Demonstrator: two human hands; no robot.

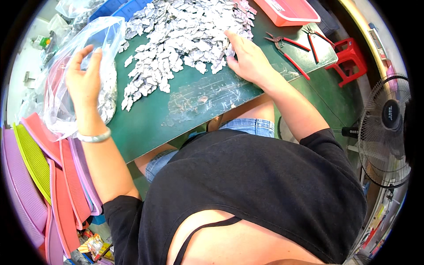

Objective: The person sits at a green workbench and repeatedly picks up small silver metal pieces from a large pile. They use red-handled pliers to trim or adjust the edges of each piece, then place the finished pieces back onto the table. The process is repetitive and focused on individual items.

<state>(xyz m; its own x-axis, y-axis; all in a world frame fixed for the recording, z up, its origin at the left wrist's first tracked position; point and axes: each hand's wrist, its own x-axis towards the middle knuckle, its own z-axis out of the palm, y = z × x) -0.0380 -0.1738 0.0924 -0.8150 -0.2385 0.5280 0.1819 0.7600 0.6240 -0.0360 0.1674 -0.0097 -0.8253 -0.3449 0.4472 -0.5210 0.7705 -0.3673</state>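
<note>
Your left forearm [106,163] is raised, the left grip [84,81] spread before the clear bag [57,99]; whether it touches the plastic, you cannot tell. Your right forearm [298,106] slants inward, the right grip [251,62] back-up, thumb and fingers parted, beside silvery pieces [176,42] heaped across the surface [141,130].

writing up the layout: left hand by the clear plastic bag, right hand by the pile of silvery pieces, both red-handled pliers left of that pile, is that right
Not quite: the head view shows both red-handled pliers to the right of the pile of silvery pieces. The left hand is by the clear plastic bag and the right hand by the pile.
</note>
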